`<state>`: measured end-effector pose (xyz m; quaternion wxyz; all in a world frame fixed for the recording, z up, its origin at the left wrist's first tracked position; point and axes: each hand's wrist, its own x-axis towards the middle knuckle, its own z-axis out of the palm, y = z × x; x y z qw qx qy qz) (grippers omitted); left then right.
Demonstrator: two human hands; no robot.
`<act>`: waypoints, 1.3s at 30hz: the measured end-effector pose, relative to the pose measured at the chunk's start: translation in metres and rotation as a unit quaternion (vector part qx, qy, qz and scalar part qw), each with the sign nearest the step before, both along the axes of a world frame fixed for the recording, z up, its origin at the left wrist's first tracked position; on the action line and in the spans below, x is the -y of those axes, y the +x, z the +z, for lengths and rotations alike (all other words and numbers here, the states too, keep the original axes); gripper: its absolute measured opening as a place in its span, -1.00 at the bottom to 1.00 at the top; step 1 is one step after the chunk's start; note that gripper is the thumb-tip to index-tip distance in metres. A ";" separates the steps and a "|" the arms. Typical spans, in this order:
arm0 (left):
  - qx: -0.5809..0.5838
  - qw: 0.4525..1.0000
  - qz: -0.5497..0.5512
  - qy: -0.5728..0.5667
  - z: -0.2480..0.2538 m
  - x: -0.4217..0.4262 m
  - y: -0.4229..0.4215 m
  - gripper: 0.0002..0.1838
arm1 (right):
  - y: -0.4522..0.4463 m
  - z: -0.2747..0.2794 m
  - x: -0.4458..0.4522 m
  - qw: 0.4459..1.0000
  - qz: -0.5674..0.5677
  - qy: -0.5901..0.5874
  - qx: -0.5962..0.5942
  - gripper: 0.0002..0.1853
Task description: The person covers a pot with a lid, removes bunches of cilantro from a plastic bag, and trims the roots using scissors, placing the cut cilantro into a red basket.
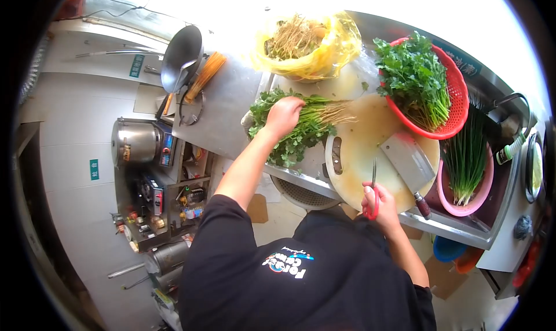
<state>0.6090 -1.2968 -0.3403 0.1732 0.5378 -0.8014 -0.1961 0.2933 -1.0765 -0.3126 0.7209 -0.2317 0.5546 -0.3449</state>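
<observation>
My left hand (284,115) is closed on the stems of a leafy green bunch of herbs (298,137), whose pale roots point right over the edge of the round cutting board (364,119). Red-handled scissors (373,200) are in my right hand (383,208), near the front edge of the board, blades pointing away from me. On the board's right side lies a cleaver (409,160), its handle past the board's edge. A yellow plastic bag (336,53) behind the herbs holds cut roots (295,37).
At the right, a red colander (458,93) holds more leafy herbs (417,79). A pink basin (472,206) with long green stalks (466,163) sits in the sink. On the left are a wok (180,56), a bundle of thin sticks (207,73) and a steel pot (134,143).
</observation>
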 end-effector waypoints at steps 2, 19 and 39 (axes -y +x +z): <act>0.041 0.996 -0.037 -0.069 -0.011 0.019 -0.005 -0.79 | 0.013 0.006 0.008 1.000 0.006 -0.003 -0.004 -0.66; 0.214 0.972 -0.003 0.098 0.005 0.055 0.024 -0.64 | 0.038 -0.015 -0.006 0.999 -0.039 0.010 -0.008 -0.63; -0.088 0.989 -0.008 0.119 0.039 0.013 0.055 -0.69 | 0.037 -0.015 0.007 1.000 -0.017 0.006 -0.001 -0.67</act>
